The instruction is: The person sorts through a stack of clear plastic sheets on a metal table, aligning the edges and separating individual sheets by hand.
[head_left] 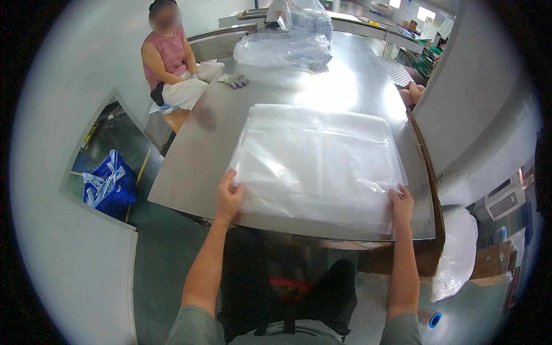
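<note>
Bare metal of the table (pixel 187 167) gave passage left of the clear plastic sheets (pixel 316 152); a narrower strip ran along their right side. The left hand (pixel 230 194) and right hand (pixel 402 202) blocked the sheets' near sides. Farther off, a glove (pixel 234 81) and plastic bags (pixel 282 50) obstructed reach; a pale wall (pixel 480 95) bounded the right.

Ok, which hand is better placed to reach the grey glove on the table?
Left, most likely. The left hand and the glove are both toward the left of the table; the right hand is across the plastic, farther off. Both hands pinch the plastic's edges, so neither is free.
</note>
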Available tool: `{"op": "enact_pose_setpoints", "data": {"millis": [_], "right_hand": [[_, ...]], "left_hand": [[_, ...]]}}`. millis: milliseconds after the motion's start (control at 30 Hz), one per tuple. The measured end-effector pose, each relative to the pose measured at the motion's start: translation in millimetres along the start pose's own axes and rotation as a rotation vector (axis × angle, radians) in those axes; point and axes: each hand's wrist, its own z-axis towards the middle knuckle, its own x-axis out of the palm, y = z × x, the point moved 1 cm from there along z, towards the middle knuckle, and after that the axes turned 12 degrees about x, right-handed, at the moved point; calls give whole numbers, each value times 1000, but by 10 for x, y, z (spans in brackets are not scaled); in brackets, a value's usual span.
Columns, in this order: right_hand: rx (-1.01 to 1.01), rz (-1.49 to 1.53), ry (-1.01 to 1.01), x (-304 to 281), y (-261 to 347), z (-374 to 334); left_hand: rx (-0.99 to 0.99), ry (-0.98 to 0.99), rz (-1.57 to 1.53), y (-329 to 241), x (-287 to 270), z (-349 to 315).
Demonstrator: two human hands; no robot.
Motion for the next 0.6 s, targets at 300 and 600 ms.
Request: {"op": "enact_pose_setpoints", "data": {"millis": [300,600], "right_hand": [[-44,-78,-43,21,-127,81],[-42,75,86,81,-52,-4]], "left_hand": [[-181,16,0,-170,-44,119],[-381,-124,-223,-297,-29,145]]}}
